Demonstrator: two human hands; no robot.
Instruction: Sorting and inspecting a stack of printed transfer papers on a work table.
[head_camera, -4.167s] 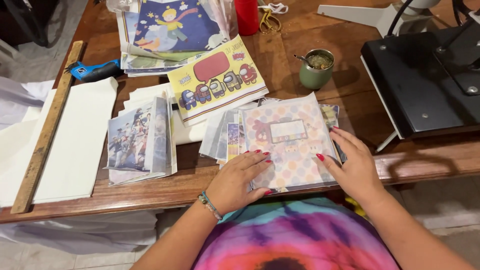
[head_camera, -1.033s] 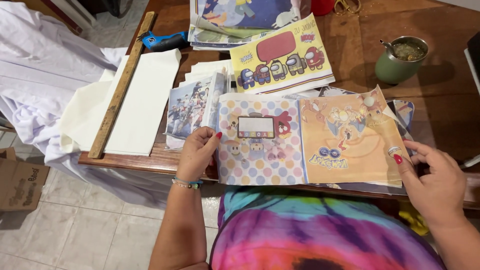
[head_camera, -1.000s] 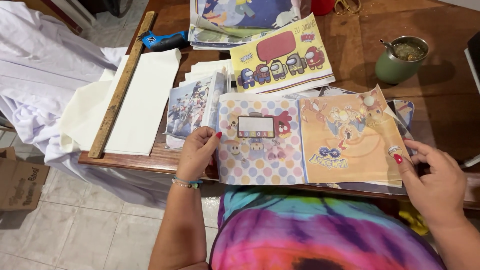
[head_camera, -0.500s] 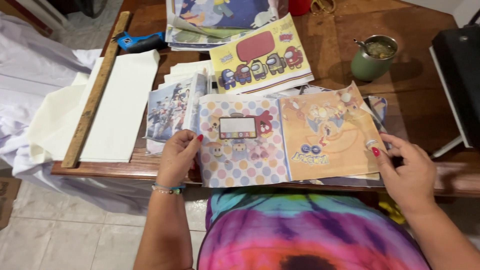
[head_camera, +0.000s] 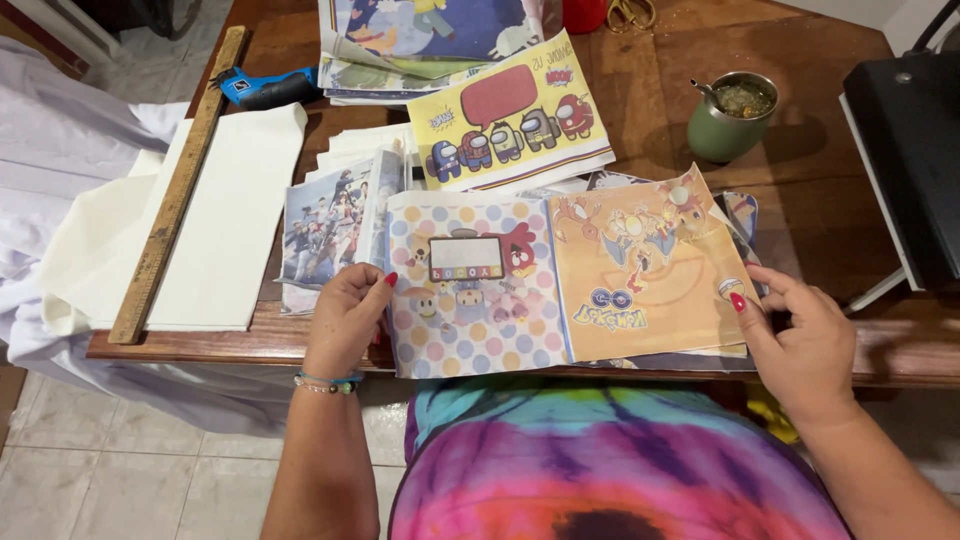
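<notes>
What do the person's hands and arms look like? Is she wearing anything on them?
Both arms are bare, no sleeves. The left hand and right hand have red-painted fingernails. The left wrist wears a thin beaded bracelet in turquoise and light beads. No ring or watch shows on either one.

A small dark-framed white rectangular label (head_camera: 466, 257) sits on the polka-dot sheet (head_camera: 475, 320).
</notes>
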